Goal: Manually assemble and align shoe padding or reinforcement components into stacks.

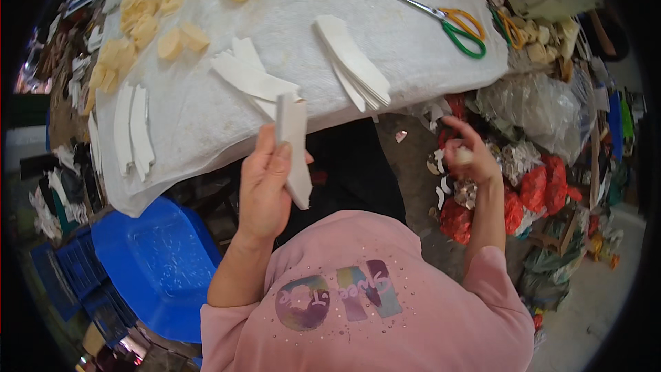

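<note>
One white slab (pixel 297 145) is gripped in the left hand (pixel 265 189), raised on a slant just off the near edge of the covered surface (pixel 289 0), with the thumb along its face and a fingertip showing past its far side. It looks light and dry, likely firm through its thickness but apt to bend or slide apart if it is really several layers; a hold around the middle, pressing both broad faces, should keep it together, while the thin ends seem likelier to chip or crease. Beyond it on the surface lie a crossed pile of white strips (pixel 258 79) and a fanned stack of strips (pixel 354 65), curved and probably more flexible singly. The right hand (pixel 471 158) hangs well apart, above red bags (pixel 533 189), fingers partly curled and blurred; a pale spot shows at the fingers, but whether they grasp anything I cannot tell. The palm hides the slab's left side, and whether it is solid or stacked stays unclear.
</note>
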`<state>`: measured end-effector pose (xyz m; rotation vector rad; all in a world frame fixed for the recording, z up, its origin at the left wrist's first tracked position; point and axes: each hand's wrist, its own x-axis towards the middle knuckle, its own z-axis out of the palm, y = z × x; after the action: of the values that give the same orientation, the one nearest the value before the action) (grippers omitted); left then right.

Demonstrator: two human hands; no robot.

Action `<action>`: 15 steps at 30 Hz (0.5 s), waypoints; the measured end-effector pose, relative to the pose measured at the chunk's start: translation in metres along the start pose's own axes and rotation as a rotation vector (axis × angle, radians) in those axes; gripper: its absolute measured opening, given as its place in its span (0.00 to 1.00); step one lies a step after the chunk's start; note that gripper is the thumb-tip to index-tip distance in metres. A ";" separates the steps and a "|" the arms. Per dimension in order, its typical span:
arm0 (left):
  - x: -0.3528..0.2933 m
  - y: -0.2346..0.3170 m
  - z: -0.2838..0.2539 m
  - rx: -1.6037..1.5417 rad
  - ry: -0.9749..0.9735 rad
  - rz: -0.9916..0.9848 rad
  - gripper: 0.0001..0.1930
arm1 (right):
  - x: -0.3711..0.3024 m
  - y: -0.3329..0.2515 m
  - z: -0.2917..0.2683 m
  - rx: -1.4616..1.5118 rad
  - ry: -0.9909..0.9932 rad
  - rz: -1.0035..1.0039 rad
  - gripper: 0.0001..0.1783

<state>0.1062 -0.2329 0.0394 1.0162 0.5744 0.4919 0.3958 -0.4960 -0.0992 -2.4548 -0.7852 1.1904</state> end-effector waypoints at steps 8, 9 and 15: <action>-0.001 -0.001 -0.002 -0.002 -0.030 -0.016 0.16 | -0.069 -0.028 -0.027 0.071 0.069 -0.096 0.31; 0.002 -0.002 0.000 -0.070 -0.020 -0.038 0.15 | -0.078 -0.052 -0.035 0.075 0.073 -0.098 0.31; 0.010 -0.028 0.013 0.185 -0.109 0.059 0.19 | -0.092 -0.181 0.010 0.462 0.274 -0.650 0.24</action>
<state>0.1252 -0.2471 0.0180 1.2310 0.4997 0.4379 0.2793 -0.4046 0.0393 -1.7321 -0.9838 0.6739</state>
